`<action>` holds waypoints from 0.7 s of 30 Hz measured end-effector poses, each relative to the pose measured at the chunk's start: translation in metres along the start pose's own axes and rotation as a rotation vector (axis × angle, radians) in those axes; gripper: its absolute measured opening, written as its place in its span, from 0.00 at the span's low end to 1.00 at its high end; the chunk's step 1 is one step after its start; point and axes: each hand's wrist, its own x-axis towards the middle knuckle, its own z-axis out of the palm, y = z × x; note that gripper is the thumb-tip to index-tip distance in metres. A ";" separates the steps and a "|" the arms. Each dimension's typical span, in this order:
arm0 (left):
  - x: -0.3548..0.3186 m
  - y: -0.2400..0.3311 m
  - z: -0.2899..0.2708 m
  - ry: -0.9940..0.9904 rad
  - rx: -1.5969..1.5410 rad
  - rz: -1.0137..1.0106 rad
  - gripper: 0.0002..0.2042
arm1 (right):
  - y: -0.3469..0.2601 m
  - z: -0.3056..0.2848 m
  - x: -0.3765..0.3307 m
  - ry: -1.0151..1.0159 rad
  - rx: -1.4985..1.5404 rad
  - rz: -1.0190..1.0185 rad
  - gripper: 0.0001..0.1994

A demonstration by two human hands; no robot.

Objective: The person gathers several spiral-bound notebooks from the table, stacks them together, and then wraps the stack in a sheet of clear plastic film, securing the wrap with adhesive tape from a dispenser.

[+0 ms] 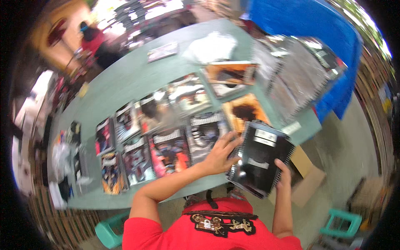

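A stack of black spiral-bound notebooks [254,164], the top one with a white label, is held over the table's near right edge. My right hand [283,173] grips its right side, thumb on the cover. My left hand [223,154] reaches to the stack's left edge with fingers stretched apart; whether it presses on the stack I cannot tell. Just beyond lies an orange-covered notebook [246,110], partly hidden by the stack. To the left, spiral notebooks with picture covers stand out in two rows, among them a red-and-dark one [170,153] and a grey-and-black one [204,133].
The green table [137,79] also bears a plastic-wrapped pile of notebooks [298,75] and a white plastic bag [213,46]. A cardboard box [306,183] stands below on the right. Green stools [341,223] flank me. A person in red [91,43] is far left.
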 end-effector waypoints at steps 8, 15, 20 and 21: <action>-0.128 0.022 -0.199 0.077 -0.250 -0.490 0.52 | 0.094 0.170 -0.035 -0.461 -0.149 -0.289 0.37; -0.326 -0.040 -0.309 0.640 -0.406 -0.694 0.41 | 0.226 0.381 -0.090 -0.887 -0.427 -0.148 0.39; -0.407 -0.071 -0.339 0.842 -0.583 -0.639 0.45 | 0.280 0.446 -0.117 -1.013 -0.641 -0.516 0.51; -0.414 -0.074 -0.337 0.949 -0.647 -0.486 0.46 | 0.294 0.450 -0.115 -1.043 -0.632 -0.635 0.54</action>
